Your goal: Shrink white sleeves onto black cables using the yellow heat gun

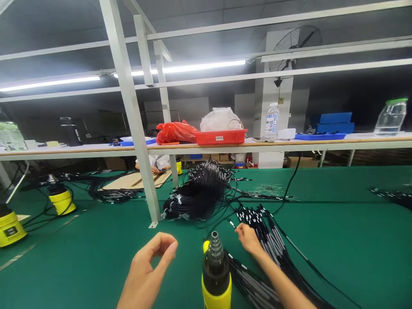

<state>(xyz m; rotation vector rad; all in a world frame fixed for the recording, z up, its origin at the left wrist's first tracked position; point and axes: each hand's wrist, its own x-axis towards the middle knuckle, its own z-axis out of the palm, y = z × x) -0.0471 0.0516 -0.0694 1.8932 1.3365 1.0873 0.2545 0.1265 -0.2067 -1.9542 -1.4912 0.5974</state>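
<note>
My left hand [149, 268] is raised over the green table, its thumb and fingertips curled together into a loop with nothing visible in them. At the near end of a cable bundle [272, 236], my right hand [247, 238] pinches a thin black cable [232, 223] whose white-marked end sticks out to the left. Between my hands stands a yellow and black hot air gun [216, 274], its stepped metal nozzle pointing up. A second bundle of black and grey cables [254, 285] lies right of the gun, partly under my right forearm.
A large heap of black cables [199, 193] lies beyond, beside a white post [135, 107]. More yellow hot air guns [62, 201] and cables are at left. The shelf [289, 143] carries a red tray [220, 137] and bottles [272, 122]. Another person's hand [156, 170] shows behind.
</note>
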